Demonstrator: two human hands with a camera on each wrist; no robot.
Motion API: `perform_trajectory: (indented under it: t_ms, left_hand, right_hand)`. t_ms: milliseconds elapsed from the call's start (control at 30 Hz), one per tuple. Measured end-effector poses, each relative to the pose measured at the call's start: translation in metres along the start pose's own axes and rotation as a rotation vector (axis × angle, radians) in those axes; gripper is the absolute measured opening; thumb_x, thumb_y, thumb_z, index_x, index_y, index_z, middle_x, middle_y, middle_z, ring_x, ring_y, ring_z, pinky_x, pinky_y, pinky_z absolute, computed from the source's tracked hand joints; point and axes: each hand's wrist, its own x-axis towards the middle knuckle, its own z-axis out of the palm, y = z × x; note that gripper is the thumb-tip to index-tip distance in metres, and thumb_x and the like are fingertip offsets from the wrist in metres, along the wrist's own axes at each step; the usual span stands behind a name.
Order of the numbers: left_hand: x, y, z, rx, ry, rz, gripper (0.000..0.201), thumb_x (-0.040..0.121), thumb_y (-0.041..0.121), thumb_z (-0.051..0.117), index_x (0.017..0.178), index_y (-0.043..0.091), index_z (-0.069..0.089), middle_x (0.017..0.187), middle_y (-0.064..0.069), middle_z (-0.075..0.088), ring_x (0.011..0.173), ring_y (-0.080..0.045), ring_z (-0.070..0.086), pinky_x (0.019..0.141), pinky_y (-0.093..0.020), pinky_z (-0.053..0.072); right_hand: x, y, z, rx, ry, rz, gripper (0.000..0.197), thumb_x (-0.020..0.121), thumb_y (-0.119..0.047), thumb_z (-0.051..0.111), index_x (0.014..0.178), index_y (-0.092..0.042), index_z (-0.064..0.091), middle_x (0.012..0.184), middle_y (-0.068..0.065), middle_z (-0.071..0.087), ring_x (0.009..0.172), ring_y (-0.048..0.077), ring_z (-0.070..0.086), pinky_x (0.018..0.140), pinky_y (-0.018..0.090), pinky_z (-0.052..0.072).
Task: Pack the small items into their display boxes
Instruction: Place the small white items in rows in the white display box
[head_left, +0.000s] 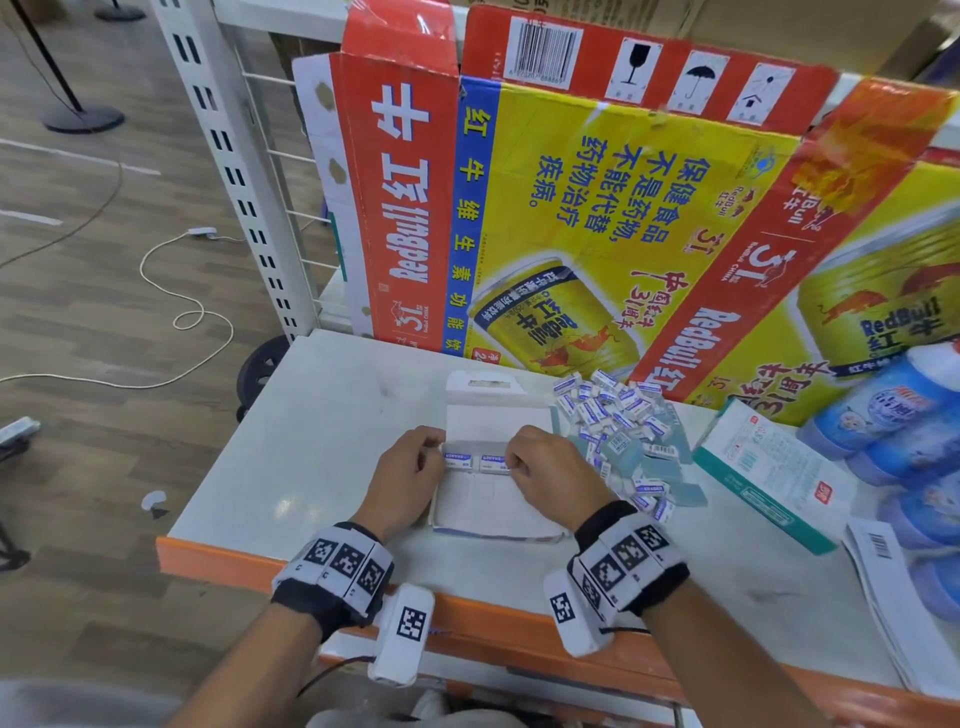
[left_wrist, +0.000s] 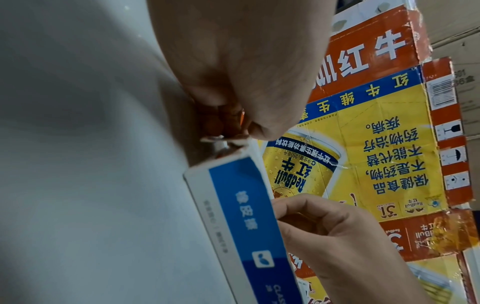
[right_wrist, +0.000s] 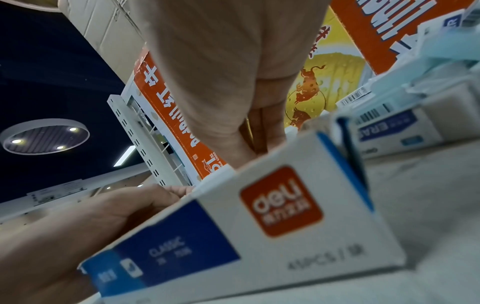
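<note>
An open white and blue display box (head_left: 488, 499) lies flat on the white shelf top. Two white erasers with blue labels, the left one (head_left: 457, 460) and the right one (head_left: 493, 462), lie side by side across its middle. My left hand (head_left: 439, 457) reaches over the box's left wall with curled fingers and pinches the outer end of the left eraser. My right hand (head_left: 511, 465) curls over the outer end of the right eraser. The right wrist view shows the right hand's fingers (right_wrist: 259, 142) dipping inside the box (right_wrist: 259, 226). A heap of loose erasers (head_left: 618, 431) lies just right of the box.
Flattened Red Bull cartons (head_left: 597, 234) stand against the back of the shelf. A teal-and-white carton (head_left: 769, 467), a shrink-wrapped pack of blue bottles (head_left: 893, 415) and barcode sheets (head_left: 893, 597) lie to the right. The shelf's orange front edge (head_left: 467, 618) runs under my wrists.
</note>
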Motion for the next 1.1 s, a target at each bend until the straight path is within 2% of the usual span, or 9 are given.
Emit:
perform_trajectory:
  t_ms: [133, 267, 433, 567, 667, 833, 933, 1033, 1100]
  left_hand:
    - [0.001, -0.003, 0.001, -0.002, -0.011, -0.021, 0.024, 0.094, 0.009, 0.044, 0.111, 0.014, 0.060, 0.099, 0.000, 0.066, 0.085, -0.015, 0.058, 0.065, -0.012, 0.039]
    - [0.001, -0.004, 0.001, 0.000, 0.000, 0.004, 0.022, 0.093, 0.007, 0.045, 0.106, 0.017, 0.060, 0.086, 0.004, 0.064, 0.074, -0.003, 0.054, 0.061, -0.005, 0.037]
    - [0.001, -0.005, 0.002, -0.008, 0.009, 0.026, 0.023, 0.092, 0.006, 0.047, 0.099, 0.025, 0.057, 0.081, 0.013, 0.060, 0.074, 0.001, 0.053, 0.063, -0.003, 0.037]
    - [0.000, -0.005, 0.001, 0.003, 0.007, 0.038, 0.023, 0.093, 0.008, 0.046, 0.098, 0.027, 0.056, 0.084, 0.017, 0.060, 0.078, 0.003, 0.055, 0.064, -0.002, 0.037]
    - [-0.001, -0.007, 0.001, 0.010, 0.008, 0.045, 0.020, 0.094, 0.010, 0.047, 0.100, 0.026, 0.058, 0.087, 0.015, 0.061, 0.080, 0.002, 0.055, 0.066, -0.002, 0.038]
    - [0.000, -0.007, 0.001, 0.006, 0.024, 0.035, 0.017, 0.095, 0.012, 0.048, 0.100, 0.025, 0.059, 0.093, 0.012, 0.062, 0.084, 0.005, 0.055, 0.066, -0.001, 0.037]
    - [0.001, -0.008, 0.001, -0.005, 0.017, 0.008, 0.018, 0.096, 0.012, 0.047, 0.104, 0.020, 0.061, 0.097, 0.007, 0.065, 0.085, 0.002, 0.056, 0.068, -0.003, 0.038]
    - [0.001, -0.008, 0.001, -0.022, 0.001, -0.017, 0.021, 0.096, 0.012, 0.045, 0.105, 0.020, 0.062, 0.100, 0.006, 0.066, 0.088, 0.000, 0.057, 0.070, -0.008, 0.040]
    - [0.001, -0.008, 0.001, -0.031, -0.005, -0.025, 0.022, 0.096, 0.011, 0.044, 0.106, 0.019, 0.062, 0.101, 0.006, 0.067, 0.090, -0.002, 0.058, 0.071, -0.010, 0.040]
  right_hand:
    - [0.003, -0.002, 0.001, -0.075, -0.031, 0.001, 0.019, 0.088, 0.001, 0.044, 0.086, -0.003, 0.061, 0.098, 0.010, 0.056, 0.083, 0.028, 0.058, 0.072, 0.038, 0.048]
    - [0.003, -0.001, 0.004, -0.073, -0.043, 0.018, 0.021, 0.090, 0.001, 0.044, 0.095, -0.004, 0.063, 0.109, 0.007, 0.053, 0.089, 0.026, 0.059, 0.078, 0.032, 0.047]
    - [0.000, 0.003, 0.006, -0.032, -0.034, 0.034, 0.023, 0.092, -0.004, 0.045, 0.103, -0.004, 0.065, 0.112, 0.004, 0.053, 0.093, 0.023, 0.059, 0.076, 0.021, 0.040]
    - [-0.002, 0.003, 0.005, 0.012, -0.065, 0.042, 0.027, 0.092, -0.005, 0.046, 0.112, -0.005, 0.064, 0.114, 0.003, 0.051, 0.098, 0.022, 0.058, 0.085, 0.028, 0.046]
    - [-0.004, 0.003, 0.003, 0.025, -0.079, 0.028, 0.029, 0.092, -0.009, 0.048, 0.117, -0.008, 0.063, 0.115, 0.002, 0.050, 0.100, 0.020, 0.056, 0.085, 0.026, 0.044]
    - [-0.011, 0.013, -0.021, 0.204, 0.092, 0.084, 0.023, 0.092, -0.012, 0.052, 0.107, -0.011, 0.069, 0.105, -0.001, 0.056, 0.090, 0.009, 0.053, 0.083, 0.016, 0.040]
    - [-0.020, 0.035, -0.042, 0.202, 0.187, 0.168, 0.020, 0.090, -0.009, 0.053, 0.097, -0.010, 0.071, 0.097, 0.002, 0.061, 0.086, 0.014, 0.056, 0.080, 0.020, 0.041]
    - [-0.034, 0.058, -0.053, 0.110, 0.177, 0.262, 0.017, 0.088, -0.008, 0.054, 0.089, -0.008, 0.071, 0.092, 0.008, 0.064, 0.081, 0.021, 0.058, 0.076, 0.029, 0.046]
    - [-0.043, 0.066, -0.051, 0.078, 0.110, 0.271, 0.015, 0.086, -0.007, 0.057, 0.090, -0.008, 0.071, 0.092, 0.007, 0.064, 0.083, 0.020, 0.058, 0.074, 0.027, 0.045]
